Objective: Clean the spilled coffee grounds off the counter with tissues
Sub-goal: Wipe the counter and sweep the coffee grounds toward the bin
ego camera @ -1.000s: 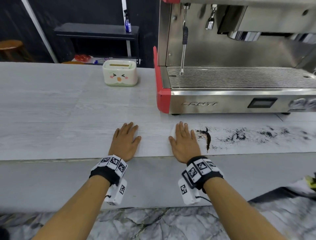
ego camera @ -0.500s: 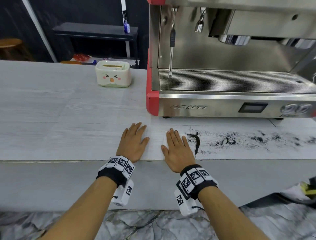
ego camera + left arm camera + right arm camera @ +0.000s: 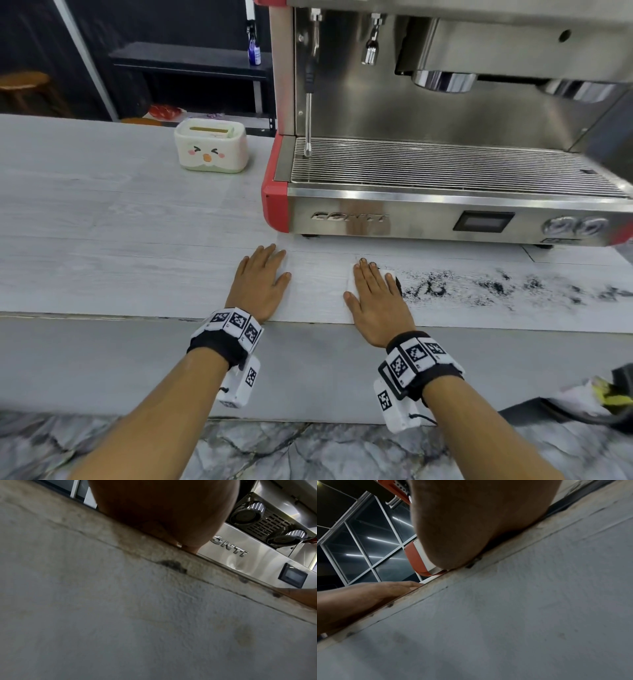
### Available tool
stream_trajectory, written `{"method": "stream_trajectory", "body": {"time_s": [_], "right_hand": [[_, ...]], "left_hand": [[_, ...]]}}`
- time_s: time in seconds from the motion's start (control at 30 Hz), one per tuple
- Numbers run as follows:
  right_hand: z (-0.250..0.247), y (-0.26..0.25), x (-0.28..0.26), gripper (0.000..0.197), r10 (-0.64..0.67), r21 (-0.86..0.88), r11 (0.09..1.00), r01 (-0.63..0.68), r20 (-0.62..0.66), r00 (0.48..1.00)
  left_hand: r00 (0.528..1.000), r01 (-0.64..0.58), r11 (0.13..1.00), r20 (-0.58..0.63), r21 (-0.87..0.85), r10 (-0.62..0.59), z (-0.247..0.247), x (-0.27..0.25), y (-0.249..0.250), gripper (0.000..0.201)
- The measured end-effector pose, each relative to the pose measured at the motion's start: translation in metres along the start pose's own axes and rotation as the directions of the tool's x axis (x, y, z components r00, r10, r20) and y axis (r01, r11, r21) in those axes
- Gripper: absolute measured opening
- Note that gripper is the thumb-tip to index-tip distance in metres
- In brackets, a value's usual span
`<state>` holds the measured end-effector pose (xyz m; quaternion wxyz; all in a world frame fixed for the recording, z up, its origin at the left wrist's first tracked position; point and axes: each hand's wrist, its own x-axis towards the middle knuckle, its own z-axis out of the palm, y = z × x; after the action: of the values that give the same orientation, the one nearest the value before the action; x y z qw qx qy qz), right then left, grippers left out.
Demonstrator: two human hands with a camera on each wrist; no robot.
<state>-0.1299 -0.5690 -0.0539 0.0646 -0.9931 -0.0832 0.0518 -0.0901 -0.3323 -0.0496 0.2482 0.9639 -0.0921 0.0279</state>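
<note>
The right hand (image 3: 375, 301) is lying flat on the pale wood-grain counter (image 3: 120, 260) near its front edge, fingers straight and close together, pressing down on a folded white tissue (image 3: 388, 274). Only the tissue's edges are showing: a strip to the left of the fingers and a corner past the little-finger side. That corner is touching the start of the spilled coffee grounds (image 3: 496, 286), a dark scattered band running rightward along the counter in front of the espresso machine (image 3: 445, 192). So the grounds are lying just beside the right hand, on its outer side, with the densest dark line right against the tissue's edge.

The left hand (image 3: 262, 282) is resting palm down on bare counter, fingers straight and slightly spread, thumb out to the side, holding nothing. It is sitting well apart from the grounds, with the right hand between it and the spill.

Both wrist views are looking up from below the counter edge, showing only the heel of each hand, so how much tissue is under the right palm is probably not something they can settle.

A white tissue box (image 3: 210, 145) with a cartoon face is standing at the back of the counter, left of the machine.
</note>
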Motion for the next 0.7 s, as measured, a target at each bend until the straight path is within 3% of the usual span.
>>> {"method": "stream_trajectory", "body": {"time_s": [0.1,0.23,0.37,0.47,0.7], "right_hand": [[-0.002,0.011,0.001,0.087,0.03,0.02,0.999,-0.03,0.011,0.999],[-0.008,0.011,0.0,0.065,0.1,0.074,0.992,-0.098,-0.034,0.994],[-0.01,-0.017,0.009,0.064,0.027,0.122,0.992,-0.013,-0.109,0.994],[-0.007,-0.045,0.024,0.071,-0.036,0.131,0.99,0.046,-0.075,0.996],[0.005,-0.064,0.049,0.063,-0.024,0.088,0.996,0.026,-0.018,1.0]], "left_hand": [[1.0,0.0,1.0,-0.002,0.013,0.0,0.004,0.002,0.005,0.051],[1.0,-0.006,0.996,-0.02,0.087,0.008,0.01,0.0,0.004,0.05],[0.999,-0.007,0.994,-0.035,0.111,0.011,0.012,0.001,0.003,0.054],[0.999,0.002,0.993,-0.042,0.117,0.003,0.013,0.001,0.002,0.053],[0.999,-0.017,0.992,-0.045,0.124,0.022,0.013,0.001,0.001,0.055]]}}
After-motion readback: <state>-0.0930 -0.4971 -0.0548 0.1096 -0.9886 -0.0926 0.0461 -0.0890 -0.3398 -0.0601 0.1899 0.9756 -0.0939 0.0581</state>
